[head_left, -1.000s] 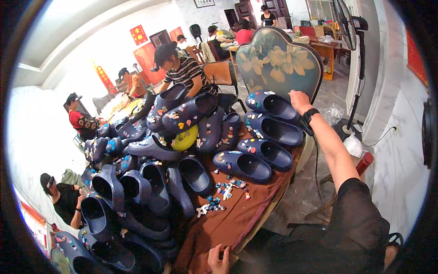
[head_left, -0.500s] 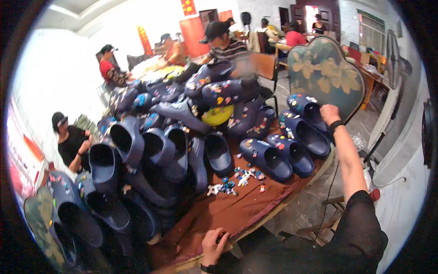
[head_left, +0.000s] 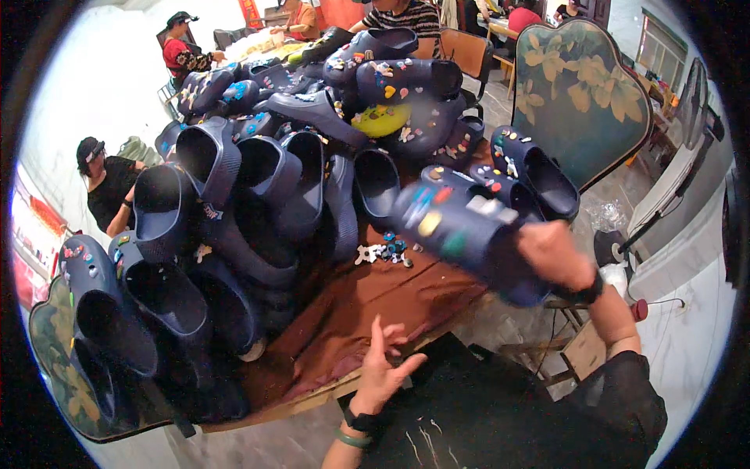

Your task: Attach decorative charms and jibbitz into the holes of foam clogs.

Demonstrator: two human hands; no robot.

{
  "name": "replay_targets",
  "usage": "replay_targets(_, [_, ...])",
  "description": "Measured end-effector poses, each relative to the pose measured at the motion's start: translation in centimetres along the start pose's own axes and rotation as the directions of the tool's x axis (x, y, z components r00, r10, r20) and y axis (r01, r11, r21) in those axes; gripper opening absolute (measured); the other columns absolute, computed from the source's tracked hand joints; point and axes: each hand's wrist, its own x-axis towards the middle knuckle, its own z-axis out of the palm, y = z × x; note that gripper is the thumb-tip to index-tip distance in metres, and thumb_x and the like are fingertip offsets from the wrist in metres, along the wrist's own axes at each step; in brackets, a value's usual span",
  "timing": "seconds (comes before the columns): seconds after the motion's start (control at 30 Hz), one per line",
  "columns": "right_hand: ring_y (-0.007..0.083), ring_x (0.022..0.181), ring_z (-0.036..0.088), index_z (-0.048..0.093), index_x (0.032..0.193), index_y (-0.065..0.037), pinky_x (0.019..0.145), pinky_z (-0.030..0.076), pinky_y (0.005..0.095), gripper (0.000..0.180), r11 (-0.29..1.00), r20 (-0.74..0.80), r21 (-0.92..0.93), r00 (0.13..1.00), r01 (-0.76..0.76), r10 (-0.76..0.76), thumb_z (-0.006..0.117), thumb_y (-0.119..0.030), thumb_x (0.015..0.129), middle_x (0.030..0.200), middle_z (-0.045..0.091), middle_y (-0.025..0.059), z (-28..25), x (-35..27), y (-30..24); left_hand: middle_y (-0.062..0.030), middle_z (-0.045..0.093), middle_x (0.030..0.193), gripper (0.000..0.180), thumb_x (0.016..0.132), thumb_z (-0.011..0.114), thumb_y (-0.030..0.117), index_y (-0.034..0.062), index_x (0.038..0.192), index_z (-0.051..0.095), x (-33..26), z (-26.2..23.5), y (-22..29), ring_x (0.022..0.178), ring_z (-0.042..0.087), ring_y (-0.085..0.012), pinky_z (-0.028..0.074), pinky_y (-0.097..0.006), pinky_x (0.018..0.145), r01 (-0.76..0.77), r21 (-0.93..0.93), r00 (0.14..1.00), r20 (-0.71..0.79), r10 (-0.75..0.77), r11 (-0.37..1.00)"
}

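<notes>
Head view: right hand [head_left: 553, 252] clenched on the heel end of a navy foam clog [head_left: 461, 228] studded with charms, held above the bench [head_left: 367, 313] edge. It looks light, springy and unbreakable; the heel rim suits gripping. Left hand [head_left: 383, 367] hovers released, fingers spread. Piled clogs [head_left: 234, 203] crowd the left; open room lies right.

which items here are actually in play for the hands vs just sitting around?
In hand:
- right hand gripping a dark navy foam clog studded with coloured charms
- left hand, open, fingers spread over the brown cloth-covered table
- small loose charms on the cloth, nearest

Lying about:
- heap of navy clogs
- yellow charm piece
- floral panel
</notes>
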Motion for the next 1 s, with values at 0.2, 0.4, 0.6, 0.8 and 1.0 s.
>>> replay_targets(0.2, [0.0251,0.062,0.062,0.056,0.073,-0.010,0.050,0.049,0.0383,0.023,0.910,0.061,0.380,0.977,0.167,-0.204,0.062,-0.028,0.087,0.073,0.060,0.0067,6.1,3.5,-15.4,-0.0212,0.029,0.149,0.103,0.083,0.062,-0.007,0.0067,0.154,-0.012,-0.7,-0.9,0.5,0.133,0.039,-0.0280,0.031,-0.039,0.112,0.047,-0.387,0.952,-0.262,-0.158,0.921])
replay_targets(0.4, [0.0429,0.119,0.049,0.049,0.123,0.001,0.102,0.043,0.0500,0.063,0.906,-0.120,0.413,0.992,0.088,-0.042,0.080,-0.023,0.074,0.129,0.048,0.0253,15.8,11.1,-12.4,-0.0154,0.038,0.148,0.071,0.087,0.042,-0.007,0.0007,0.154,0.021,-4.1,-6.7,-0.7,0.131,0.043,-0.0250,0.031,-0.033,0.111,0.191,-0.323,0.940,-0.212,-0.268,0.927])
replay_targets(0.6, [0.0336,0.118,0.051,0.053,0.125,-0.007,0.092,0.043,0.0480,0.042,0.912,0.128,0.407,0.985,0.058,-0.120,0.067,-0.021,0.088,0.127,0.054,0.0124,22.3,15.7,-10.4,-0.0113,0.048,0.142,0.068,0.085,0.043,-0.007,0.0031,0.151,0.033,-2.0,-6.6,-0.5,0.129,0.046,-0.0211,0.032,-0.031,0.110,0.142,-0.172,0.976,-0.139,-0.167,0.975])
replay_targets(0.8, [0.0352,0.100,0.058,0.057,0.110,-0.009,0.080,0.048,0.0462,0.023,0.848,-0.087,0.507,0.988,0.154,-0.127,0.063,-0.014,0.089,0.105,0.061,0.0116,21.2,11.8,-6.4,-0.0144,0.053,0.140,0.061,0.093,0.057,0.001,0.0021,0.150,0.035,0.8,-7.1,-1.8,0.130,0.049,-0.0197,0.035,-0.030,0.109,0.186,-0.194,0.982,0.015,-0.187,0.963])
replay_targets(1.0, [0.0352,0.101,0.057,0.061,0.107,-0.006,0.089,0.046,0.0442,0.023,0.941,-0.171,0.328,0.985,0.084,-0.029,0.067,-0.012,0.086,0.104,0.062,0.0132,15.3,9.4,-5.7,-0.0179,0.053,0.141,0.063,0.089,0.070,0.009,-0.0004,0.145,0.041,-1.2,-8.1,1.0,0.128,0.051,-0.0241,0.038,-0.034,0.108,0.292,0.101,0.954,-0.096,-0.283,0.951])
